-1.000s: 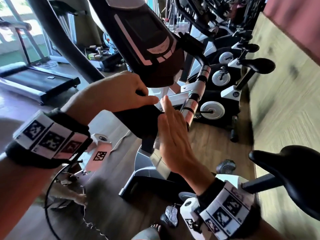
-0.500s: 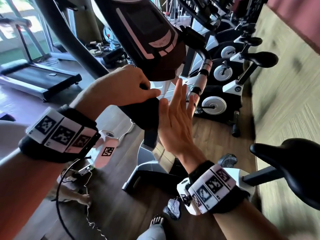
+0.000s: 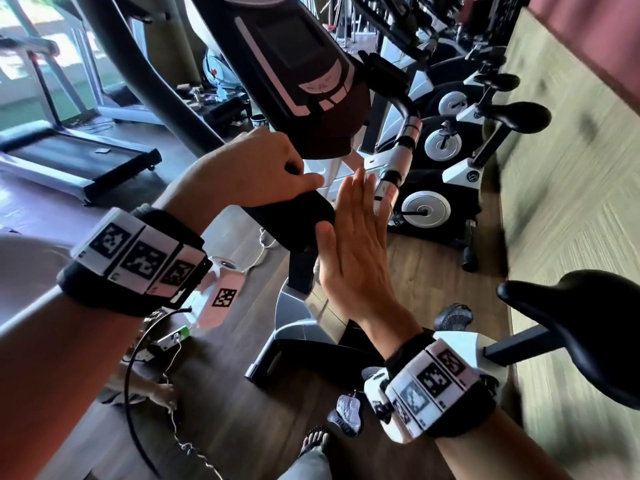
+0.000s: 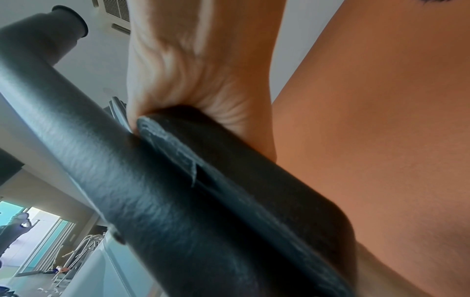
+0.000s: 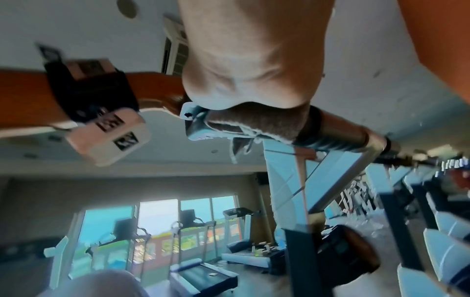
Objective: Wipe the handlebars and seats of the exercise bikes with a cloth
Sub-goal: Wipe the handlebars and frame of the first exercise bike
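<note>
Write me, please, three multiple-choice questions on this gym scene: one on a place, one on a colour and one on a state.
1. Where is the left hand?
A. on the treadmill
B. round the black handlebar
C. flat on the floor

2. What colour is the bike seat at the right edge of the head view?
A. white
B. red
C. black

3. How does the right hand hold its fingers?
A. straight and together
B. curled into a fist
C. pinching a cable

Answers:
1 B, since the head view shows it wrapped over the grip.
2 C, since the seat is dark all over.
3 A, since the flat palm faces the handlebar's end.
</note>
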Action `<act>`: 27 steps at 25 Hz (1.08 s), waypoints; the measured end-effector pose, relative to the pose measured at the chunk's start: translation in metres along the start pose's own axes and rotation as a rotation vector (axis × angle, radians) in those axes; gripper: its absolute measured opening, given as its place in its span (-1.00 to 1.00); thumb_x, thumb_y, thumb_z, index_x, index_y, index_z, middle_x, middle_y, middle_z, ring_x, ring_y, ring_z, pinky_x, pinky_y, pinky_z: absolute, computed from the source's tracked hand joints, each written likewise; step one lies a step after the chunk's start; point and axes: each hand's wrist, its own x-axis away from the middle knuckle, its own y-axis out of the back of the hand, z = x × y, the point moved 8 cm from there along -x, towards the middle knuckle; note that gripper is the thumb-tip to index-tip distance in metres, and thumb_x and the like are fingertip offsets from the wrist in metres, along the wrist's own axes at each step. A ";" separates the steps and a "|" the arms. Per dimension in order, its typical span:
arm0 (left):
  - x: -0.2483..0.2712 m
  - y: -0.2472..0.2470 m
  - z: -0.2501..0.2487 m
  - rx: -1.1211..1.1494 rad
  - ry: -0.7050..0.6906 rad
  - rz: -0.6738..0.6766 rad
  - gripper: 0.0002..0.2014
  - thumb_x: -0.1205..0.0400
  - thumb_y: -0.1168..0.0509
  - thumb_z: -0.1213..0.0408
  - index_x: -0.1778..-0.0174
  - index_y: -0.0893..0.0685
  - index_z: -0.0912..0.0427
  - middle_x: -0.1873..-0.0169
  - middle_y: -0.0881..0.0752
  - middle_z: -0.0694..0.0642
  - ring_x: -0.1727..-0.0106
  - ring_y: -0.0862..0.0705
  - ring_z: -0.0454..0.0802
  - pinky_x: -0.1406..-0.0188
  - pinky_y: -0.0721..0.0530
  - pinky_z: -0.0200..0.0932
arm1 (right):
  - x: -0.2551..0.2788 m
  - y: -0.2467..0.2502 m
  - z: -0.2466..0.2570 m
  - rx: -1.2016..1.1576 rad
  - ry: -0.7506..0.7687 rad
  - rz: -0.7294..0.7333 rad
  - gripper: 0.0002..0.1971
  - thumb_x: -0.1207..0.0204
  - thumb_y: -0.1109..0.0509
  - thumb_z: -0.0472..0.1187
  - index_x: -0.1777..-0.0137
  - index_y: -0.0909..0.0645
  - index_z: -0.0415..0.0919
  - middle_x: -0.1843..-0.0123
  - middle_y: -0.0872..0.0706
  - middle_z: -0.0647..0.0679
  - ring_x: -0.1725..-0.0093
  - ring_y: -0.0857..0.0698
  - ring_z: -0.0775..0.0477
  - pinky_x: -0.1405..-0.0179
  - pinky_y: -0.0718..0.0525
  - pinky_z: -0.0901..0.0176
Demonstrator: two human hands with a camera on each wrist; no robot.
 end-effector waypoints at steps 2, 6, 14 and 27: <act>0.000 0.000 0.000 -0.003 -0.013 -0.007 -0.50 -0.66 -0.27 -0.24 0.56 -0.57 -0.07 0.56 -0.57 -0.06 0.45 -0.59 -0.09 0.32 -0.56 -0.10 | -0.008 0.000 -0.006 0.002 -0.013 0.016 -0.10 -0.70 0.51 0.31 -0.80 0.07 -0.37 -0.84 0.14 -0.21 -0.81 0.30 -0.02 -0.72 0.48 0.03; 0.002 -0.003 0.001 -0.040 -0.026 -0.004 -0.49 -0.63 -0.17 -0.32 0.37 -0.72 -0.01 0.43 -0.68 0.02 0.36 -0.67 -0.04 0.21 -0.71 0.01 | 0.017 -0.001 0.003 -0.078 0.000 -0.111 -0.20 -0.80 0.27 0.22 -0.73 -0.23 -0.43 -0.79 -0.21 -0.27 -0.83 0.05 -0.16 -0.81 0.16 -0.15; 0.005 -0.003 0.005 0.032 -0.080 -0.061 -0.47 -0.58 -0.12 -0.39 0.37 -0.68 -0.03 0.42 -0.67 -0.03 0.38 -0.67 -0.07 0.22 -0.71 0.01 | 0.001 0.024 -0.032 -0.318 0.098 -0.227 -0.73 -0.83 -0.12 -0.07 -0.15 -0.51 -0.27 -0.02 -0.57 -0.10 0.00 -0.58 -0.04 -0.01 -0.65 -0.02; -0.004 -0.008 -0.003 -0.182 -0.024 -0.008 -0.40 -0.52 0.07 -0.42 0.42 -0.57 0.00 0.38 -0.65 0.02 0.32 -0.66 0.01 0.10 -0.77 0.11 | -0.018 0.014 -0.063 -0.260 0.089 -0.161 -0.52 -0.80 0.00 -0.15 -0.44 -0.67 -0.34 -0.50 -0.67 -0.12 -0.63 -0.45 -0.10 -0.66 -0.32 -0.30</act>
